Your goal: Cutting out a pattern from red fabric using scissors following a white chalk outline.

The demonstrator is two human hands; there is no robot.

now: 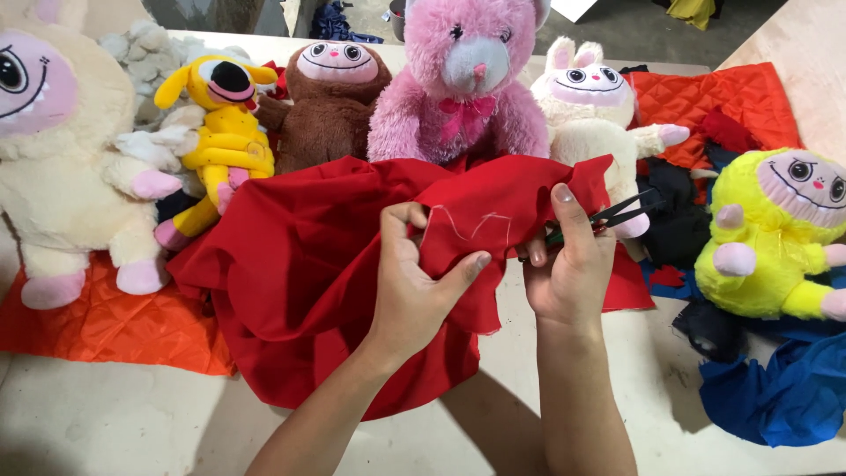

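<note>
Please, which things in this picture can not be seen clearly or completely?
Head view only:
- Scissors: handles hidden inside the right hand; only the dark blades show.
- Red cloth: its underside and the edge pinched by the left hand are covered by folds and fingers.
- Cream plush toy: cut off by the left frame edge.
- Blue cloth: cut off by the right edge.

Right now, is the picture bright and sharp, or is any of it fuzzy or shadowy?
Head view: even, soft light, no glare; the red cloth and both hands, left hand and right hand, look sharp. Soft shadows fall on the table under the arms and cloth. The pink bear is sharp too; the toys at the edges are cut off.
</note>
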